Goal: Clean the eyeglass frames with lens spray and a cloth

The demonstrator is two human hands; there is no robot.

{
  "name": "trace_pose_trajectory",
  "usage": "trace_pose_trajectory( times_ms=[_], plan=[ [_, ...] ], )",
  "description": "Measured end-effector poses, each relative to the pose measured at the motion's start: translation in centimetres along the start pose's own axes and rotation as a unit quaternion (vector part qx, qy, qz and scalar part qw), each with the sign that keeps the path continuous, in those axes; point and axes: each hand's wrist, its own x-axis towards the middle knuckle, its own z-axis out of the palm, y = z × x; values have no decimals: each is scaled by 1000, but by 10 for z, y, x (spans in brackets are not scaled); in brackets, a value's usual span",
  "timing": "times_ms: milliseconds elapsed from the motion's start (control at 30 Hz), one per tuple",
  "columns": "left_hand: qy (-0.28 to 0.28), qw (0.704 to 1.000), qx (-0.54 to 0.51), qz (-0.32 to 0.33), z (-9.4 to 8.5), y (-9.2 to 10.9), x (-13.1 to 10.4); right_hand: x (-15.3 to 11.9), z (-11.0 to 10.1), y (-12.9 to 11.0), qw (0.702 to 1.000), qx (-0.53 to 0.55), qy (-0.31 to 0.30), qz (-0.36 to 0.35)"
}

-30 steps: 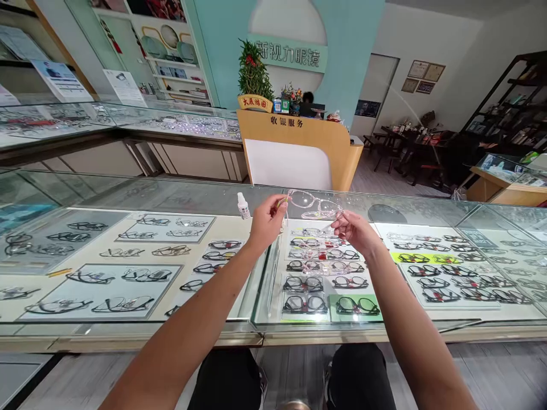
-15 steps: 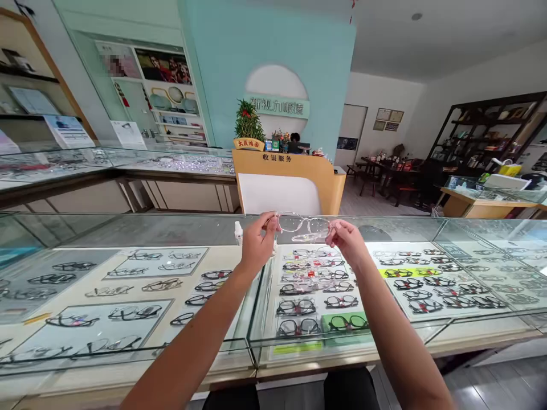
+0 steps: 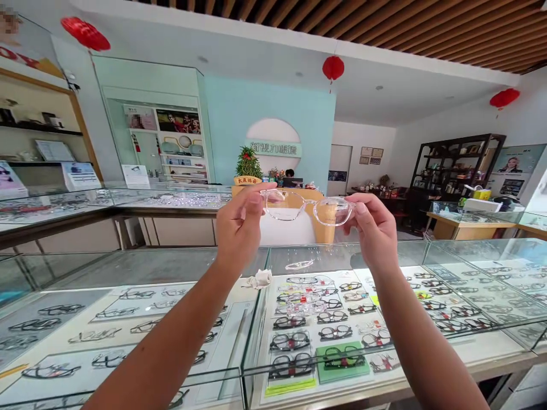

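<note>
Clear-framed glasses (image 3: 308, 208) are held up in front of me, above the glass showcase, with a hand at each side. My left hand (image 3: 241, 225) pinches their left end between thumb and fingers. At the right end, my right hand (image 3: 372, 228) grips the frame the same way. Below them, another clear pair (image 3: 299, 265) lies on the glass top. A crumpled white cloth or tissue (image 3: 260, 279) sits left of that pair. Rows of dark-framed glasses (image 3: 290, 341) show inside the showcase under my arms.
The glass showcase (image 3: 252, 373) spans the foreground. Beyond it stands a wooden cashier counter (image 3: 325, 228) with a plant (image 3: 248, 163) and a person's dark hair (image 3: 289, 173) behind it. Another display counter (image 3: 171, 200) runs along the left, and a dark shelf (image 3: 455, 165) stands at the right.
Both hands have raised the clear glasses higher and nearer to the camera. The view has tilted upward, showing red lanterns and the ceiling. The white tissue and the pair lying on the glass now show more plainly.
</note>
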Motion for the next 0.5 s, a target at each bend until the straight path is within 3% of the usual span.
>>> trace_pose_trajectory(
  times_ms=[233, 500],
  plan=[
    [-15, 998, -54, 15, 1, 42, 24, 13, 2, -41, 997, -5, 14, -71],
    [-9, 999, -48, 20, 5, 60, 35, 15, 4, -59, 995, -47, 20, -88]
  ],
)
